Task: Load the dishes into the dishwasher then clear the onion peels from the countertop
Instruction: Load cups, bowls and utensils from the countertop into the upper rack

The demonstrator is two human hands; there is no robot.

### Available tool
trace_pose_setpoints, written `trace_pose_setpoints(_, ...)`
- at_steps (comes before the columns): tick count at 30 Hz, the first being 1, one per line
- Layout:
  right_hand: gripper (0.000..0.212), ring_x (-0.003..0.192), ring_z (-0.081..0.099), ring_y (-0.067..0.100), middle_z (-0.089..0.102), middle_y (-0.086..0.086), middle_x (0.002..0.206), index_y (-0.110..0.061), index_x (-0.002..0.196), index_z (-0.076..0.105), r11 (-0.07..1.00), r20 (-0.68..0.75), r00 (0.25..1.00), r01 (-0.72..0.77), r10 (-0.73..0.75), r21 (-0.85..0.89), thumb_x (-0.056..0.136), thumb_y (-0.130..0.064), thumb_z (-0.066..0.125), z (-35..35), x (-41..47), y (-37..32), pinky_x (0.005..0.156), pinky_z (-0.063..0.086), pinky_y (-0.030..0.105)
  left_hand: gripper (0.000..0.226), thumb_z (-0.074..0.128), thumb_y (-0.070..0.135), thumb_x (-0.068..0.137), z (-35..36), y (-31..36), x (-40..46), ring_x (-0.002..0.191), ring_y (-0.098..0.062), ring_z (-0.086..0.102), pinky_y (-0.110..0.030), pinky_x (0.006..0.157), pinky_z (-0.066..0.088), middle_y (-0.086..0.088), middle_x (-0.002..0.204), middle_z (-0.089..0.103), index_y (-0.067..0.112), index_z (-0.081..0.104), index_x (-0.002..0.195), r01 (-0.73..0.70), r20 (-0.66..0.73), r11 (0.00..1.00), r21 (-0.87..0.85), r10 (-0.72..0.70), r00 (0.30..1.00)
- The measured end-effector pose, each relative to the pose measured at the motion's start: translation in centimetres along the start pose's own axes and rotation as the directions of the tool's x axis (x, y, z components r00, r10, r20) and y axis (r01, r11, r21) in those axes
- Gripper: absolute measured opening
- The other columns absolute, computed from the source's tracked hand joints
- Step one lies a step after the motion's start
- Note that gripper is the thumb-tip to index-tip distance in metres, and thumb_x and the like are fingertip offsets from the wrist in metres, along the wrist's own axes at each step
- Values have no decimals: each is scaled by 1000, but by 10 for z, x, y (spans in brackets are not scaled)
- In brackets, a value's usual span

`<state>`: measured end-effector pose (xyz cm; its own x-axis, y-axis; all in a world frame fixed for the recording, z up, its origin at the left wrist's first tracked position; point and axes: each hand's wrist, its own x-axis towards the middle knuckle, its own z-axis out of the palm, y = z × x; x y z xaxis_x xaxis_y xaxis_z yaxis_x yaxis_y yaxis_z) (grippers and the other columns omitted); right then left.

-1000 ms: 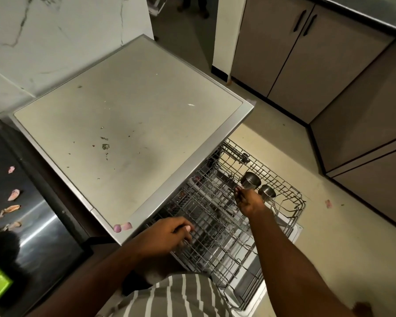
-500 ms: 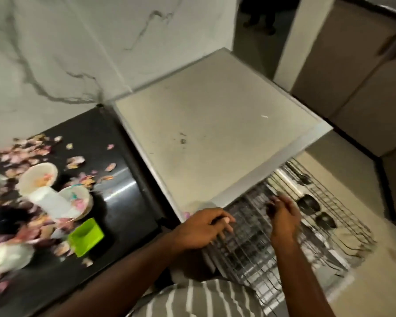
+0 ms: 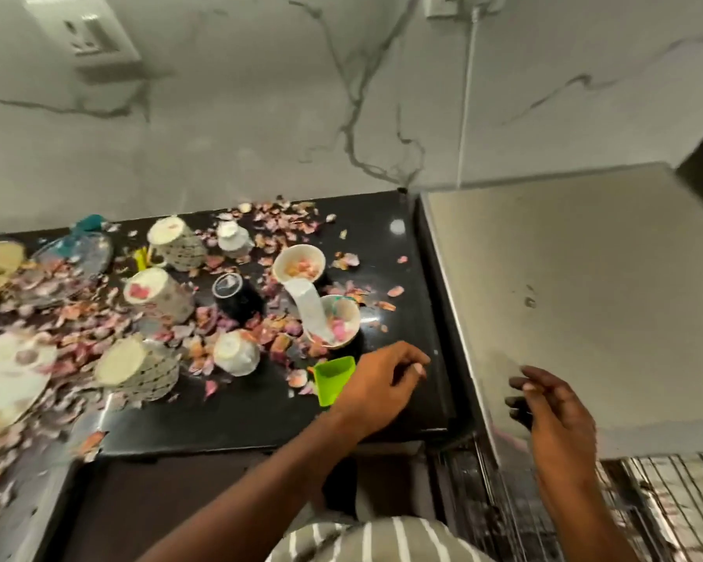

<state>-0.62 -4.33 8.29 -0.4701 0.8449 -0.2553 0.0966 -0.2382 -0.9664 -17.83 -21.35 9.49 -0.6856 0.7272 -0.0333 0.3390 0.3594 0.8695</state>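
Black countertop [image 3: 260, 411] — onion peels [image 3: 285, 221], cups, perhaps empty hands.

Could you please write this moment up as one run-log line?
left hand: open, above countertop beside green cup | right hand: open, empty | onion peels: uncleared

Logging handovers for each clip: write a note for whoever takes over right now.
Left hand and right hand: both empty, fingers loosely curled, hovering.
Black countertop: patterned cups, white bowls and a green plastic scoop sit among scattered pink onion peels.
Wire dishwasher rack: pulled out at lower right.
Done: contents of rack unclear.
Left: load these dishes, then clear the peels.
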Motion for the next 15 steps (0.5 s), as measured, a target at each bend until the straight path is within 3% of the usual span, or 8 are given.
trace_pose_setpoints(3, 23, 81, 71, 17, 77, 2, 102, -18, 114, 72, 998, 77, 996, 38, -34, -47, 104, -5, 57, 28, -2, -4, 67, 61, 20, 21, 65, 19, 97, -39, -18, 4, 104, -12, 62, -34, 93, 53, 5, 111, 70, 23, 66, 118, -133, -149, 903, 408, 210, 966)
trace_pose_setpoints(4, 23, 82, 71, 19, 77, 3, 102, -17, 113, 73, 997, 102, 994, 45, -39, -55, 103, -4, 56, 38, -3, -5, 70, 61, 21, 26, 65, 23, 98, -49, -21, 7, 111, -16, 59, -38, 98, 51, 3, 119, 68, 23, 64, 125, -106, -143, 841, 530, 212, 967)
trace_pose_setpoints(7, 25, 84, 71, 23, 77, 2, 99, -20, 111, 74, 994, 160, 987, 51, -35, -94, 103, -4, 57, 59, -6, -7, 75, 61, 25, 36, 57, 35, 102, -66, -29, 16, 123, -27, 51, -44, 104, 43, -2, 136, 62, 23, 57, 135, 72, -134, 672, 737, 41, 990)
trace_pose_setpoints(9, 24, 85, 72, 21, 78, 1, 99, -20, 110, 74, 992, 180, 983, 62, -41, -113, 103, -5, 57, 71, -9, -9, 75, 62, 24, 31, 53, 39, 103, -73, -36, 23, 123, -29, 49, -45, 102, 36, -3, 130, 65, 22, 61, 128, 115, -105, 578, 808, -50, 993)
trace_pose_setpoints(12, 23, 85, 72, 20, 78, 1, 100, -21, 111, 75, 990, 188, 981, 70, -47, -121, 103, -6, 58, 81, -12, -11, 74, 62, 21, 26, 50, 37, 104, -79, -42, 28, 118, -28, 51, -45, 101, 35, -2, 120, 71, 22, 68, 116, 122, -99, 530, 839, -72, 992)
trace_pose_setpoints(14, 24, 85, 73, 19, 78, 0, 100, -21, 112, 74, 990, 184, 982, 69, -45, -125, 103, -7, 58, 85, -13, -11, 74, 62, 21, 21, 51, 30, 102, -86, -44, 29, 112, -27, 54, -45, 98, 38, -2, 113, 72, 23, 69, 110, 163, -206, 573, 803, 11, 979)
trace_pose_setpoints(15, 24, 85, 73, 19, 78, 0, 100, -21, 112, 74, 990, 173, 984, 66, -44, -122, 103, -6, 58, 85, -14, -10, 73, 62, 21, 18, 53, 29, 101, -91, -45, 30, 109, -27, 56, -45, 94, 40, -1, 109, 73, 23, 69, 109, 203, -295, 643, 738, 38, 955)
